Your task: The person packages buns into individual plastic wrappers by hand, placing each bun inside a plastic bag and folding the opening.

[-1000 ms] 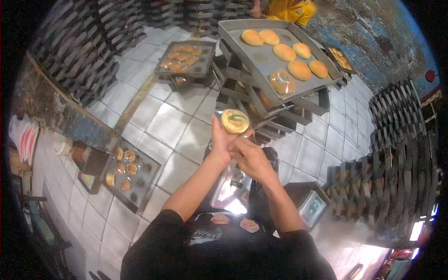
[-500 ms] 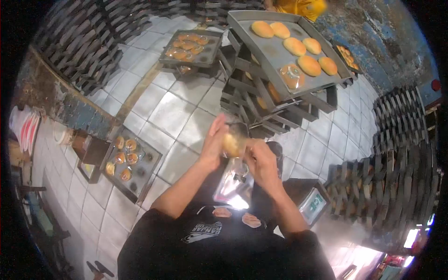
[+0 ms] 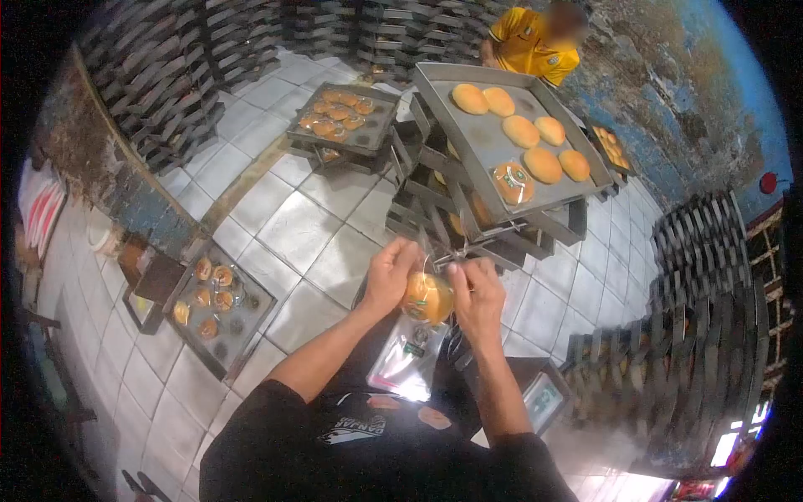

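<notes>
A golden bun in a clear plastic bag (image 3: 428,299) hangs between my two hands, above my lap. My left hand (image 3: 391,274) pinches the bag's upper left edge, and my right hand (image 3: 478,293) pinches its upper right side. Just below it, a stack of flat clear plastic bags (image 3: 410,356) with a dark green print rests on my lap. In front of me stands a metal tray (image 3: 485,142) on stacked trays. It carries several bare buns (image 3: 521,132) and one bagged bun (image 3: 513,182) at its near corner.
Bagged buns lie on a tray at the back (image 3: 381,125) and on another tray on the floor to the left (image 3: 266,303). Tall stacks of dark trays (image 3: 669,343) line the right side. A person in a yellow shirt (image 3: 535,43) is beyond the front tray.
My hands have shifted from around the bagged bun to pinching the bag's top, with the bun now hanging lower. The view has tilted up, showing more of the person in yellow.
</notes>
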Available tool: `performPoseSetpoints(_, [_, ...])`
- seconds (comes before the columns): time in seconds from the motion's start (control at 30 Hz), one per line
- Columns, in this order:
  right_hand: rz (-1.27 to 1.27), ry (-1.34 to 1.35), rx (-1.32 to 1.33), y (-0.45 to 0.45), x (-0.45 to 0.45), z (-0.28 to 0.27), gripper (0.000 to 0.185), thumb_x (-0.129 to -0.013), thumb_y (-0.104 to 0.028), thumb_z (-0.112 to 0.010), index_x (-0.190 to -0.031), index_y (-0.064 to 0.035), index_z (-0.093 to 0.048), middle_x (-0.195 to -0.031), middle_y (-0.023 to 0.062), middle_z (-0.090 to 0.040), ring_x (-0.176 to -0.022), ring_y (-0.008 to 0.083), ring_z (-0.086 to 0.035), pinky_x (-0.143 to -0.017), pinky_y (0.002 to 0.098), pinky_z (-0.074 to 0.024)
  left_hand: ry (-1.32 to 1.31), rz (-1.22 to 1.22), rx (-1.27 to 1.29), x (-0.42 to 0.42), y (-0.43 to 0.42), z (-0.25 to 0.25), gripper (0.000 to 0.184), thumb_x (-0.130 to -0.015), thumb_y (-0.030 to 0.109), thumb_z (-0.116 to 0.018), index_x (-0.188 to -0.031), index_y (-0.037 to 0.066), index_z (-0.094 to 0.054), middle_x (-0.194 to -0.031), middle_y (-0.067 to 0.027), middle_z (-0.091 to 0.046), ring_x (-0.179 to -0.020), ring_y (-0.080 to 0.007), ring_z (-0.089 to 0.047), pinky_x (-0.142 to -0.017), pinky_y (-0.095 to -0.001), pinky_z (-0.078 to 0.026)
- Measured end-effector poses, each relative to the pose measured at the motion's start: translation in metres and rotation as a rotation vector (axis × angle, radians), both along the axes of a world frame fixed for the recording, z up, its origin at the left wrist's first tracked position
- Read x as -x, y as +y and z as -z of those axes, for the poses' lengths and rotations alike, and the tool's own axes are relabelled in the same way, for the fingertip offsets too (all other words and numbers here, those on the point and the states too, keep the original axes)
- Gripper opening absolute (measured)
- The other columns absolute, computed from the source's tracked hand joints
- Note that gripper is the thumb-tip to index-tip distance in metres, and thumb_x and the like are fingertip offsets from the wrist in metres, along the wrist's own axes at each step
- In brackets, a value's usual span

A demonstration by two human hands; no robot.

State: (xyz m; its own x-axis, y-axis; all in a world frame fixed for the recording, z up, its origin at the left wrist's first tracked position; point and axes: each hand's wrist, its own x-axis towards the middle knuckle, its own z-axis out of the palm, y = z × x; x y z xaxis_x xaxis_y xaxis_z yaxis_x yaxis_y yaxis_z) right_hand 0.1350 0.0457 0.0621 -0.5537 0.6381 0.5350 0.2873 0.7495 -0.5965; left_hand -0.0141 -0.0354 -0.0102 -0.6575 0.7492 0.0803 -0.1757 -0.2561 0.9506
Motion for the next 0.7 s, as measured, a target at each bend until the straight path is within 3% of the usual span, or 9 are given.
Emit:
performPoseSetpoints(0.1, [-0.017,0.027,0.881,0.021,-0.001,0.000,0.034,-0.103,-0.025,-0.066,-0.078,-0.0023,-0.061,-0.064,-0.0033,-0.052,-0.060,0.0066,-0.049,-0.055,0.0281,-0.0382,-0.203,-0.043,0.067,-0.004,-0.001,-0.010,0.022,-0.108,0.018,-0.055,-0.096,0.003,-0.066,-0.085,0.0003,-0.067,-0.076,-0.0048,-0.057,-0.070,-0.0238,-0.047])
performPoseSetpoints(0.17, [-0.052,0.199,1.065,0.021,-0.002,0.011,0.034,-0.104,-0.025,-0.064,-0.076,-0.0052,-0.061,-0.063,-0.0048,-0.049,-0.056,0.0038,-0.043,-0.051,0.0263,-0.0345,-0.151,-0.098,0.089,-0.005,0.000,-0.009,0.024,-0.108,0.021,-0.054,-0.097,0.003,-0.064,-0.085,-0.0001,-0.067,-0.076,-0.0053,-0.057,-0.070,-0.0237,-0.047])
performPoseSetpoints(0.23, [-0.068,0.176,0.946,0.012,0.003,0.001,0.036,-0.103,-0.028,-0.065,-0.076,-0.0043,-0.062,-0.064,-0.0052,-0.050,-0.060,0.0038,-0.044,-0.054,0.0253,-0.0352,-0.104,-0.150,0.022,-0.012,-0.009,-0.011,0.029,-0.109,0.027,-0.054,-0.092,0.005,-0.061,-0.084,-0.0012,-0.066,-0.068,-0.0046,-0.052,-0.063,-0.0224,-0.046])
performPoseSetpoints(0.3, [-0.012,0.096,0.645,0.013,0.003,0.009,0.036,-0.103,-0.030,-0.065,-0.078,-0.0038,-0.065,-0.068,-0.0075,-0.050,-0.067,0.0034,-0.044,-0.059,0.0248,-0.0355,-0.133,-0.119,0.066,-0.007,-0.008,-0.009,0.027,-0.109,0.024,-0.053,-0.094,0.004,-0.065,-0.083,0.0007,-0.064,-0.074,-0.0060,-0.054,-0.070,-0.0242,-0.046])
performPoseSetpoints(0.37, [0.010,0.206,0.937,0.042,0.003,0.042,0.036,-0.103,-0.032,-0.064,-0.080,-0.0037,-0.066,-0.068,-0.0074,-0.050,-0.067,0.0038,-0.041,-0.060,0.0251,-0.0343,-0.100,-0.226,0.151,0.001,-0.002,-0.004,0.026,-0.108,0.022,-0.055,-0.092,0.003,-0.064,-0.081,0.0012,-0.063,-0.074,-0.0079,-0.053,-0.070,-0.0253,-0.046])
performPoseSetpoints(0.43, [0.003,0.128,0.907,0.043,-0.006,0.043,0.036,-0.103,-0.034,-0.064,-0.082,-0.0048,-0.068,-0.067,-0.0070,-0.049,-0.064,0.0043,-0.041,-0.056,0.0251,-0.0321,0.089,-0.207,0.200,0.016,-0.012,0.004,0.026,-0.106,0.020,-0.057,-0.089,0.002,-0.061,-0.080,0.0011,-0.062,-0.075,-0.0094,-0.053,-0.071,-0.0257,-0.045])
performPoseSetpoints(0.5, [0.000,0.039,1.128,0.015,-0.029,0.046,0.033,-0.103,-0.032,-0.064,-0.086,-0.0050,-0.070,-0.066,-0.0067,-0.051,-0.061,0.0052,-0.044,-0.053,0.0251,-0.0328,0.479,-0.301,0.102,0.003,-0.037,0.001,0.023,-0.104,0.019,-0.059,-0.089,0.002,-0.061,-0.080,0.0009,-0.061,-0.077,-0.0097,-0.054,-0.073,-0.0255,-0.045])
performPoseSetpoints(0.6, [0.015,0.053,1.280,-0.022,-0.055,0.102,0.029,-0.104,-0.029,-0.063,-0.091,-0.0036,-0.070,-0.071,-0.0049,-0.056,-0.061,0.0056,-0.048,-0.052,0.0246,-0.0357,0.028,0.038,0.413,0.002,-0.064,0.067,0.020,-0.102,0.017,-0.061,-0.091,0.001,-0.065,-0.082,0.0008,-0.062,-0.080,-0.0093,-0.057,-0.076,-0.0260,-0.046])
performPoseSetpoints(0.7, [0.036,0.243,1.448,-0.044,-0.042,0.087,0.026,-0.104,-0.025,-0.062,-0.093,-0.0026,-0.070,-0.077,-0.0025,-0.060,-0.066,0.0066,-0.054,-0.057,0.0243,-0.0423,-0.227,0.131,0.258,0.005,-0.055,0.045,0.018,-0.101,0.014,-0.062,-0.103,-0.001,-0.072,-0.088,0.0006,-0.065,-0.083,-0.0095,-0.056,-0.079,-0.0245,-0.044])
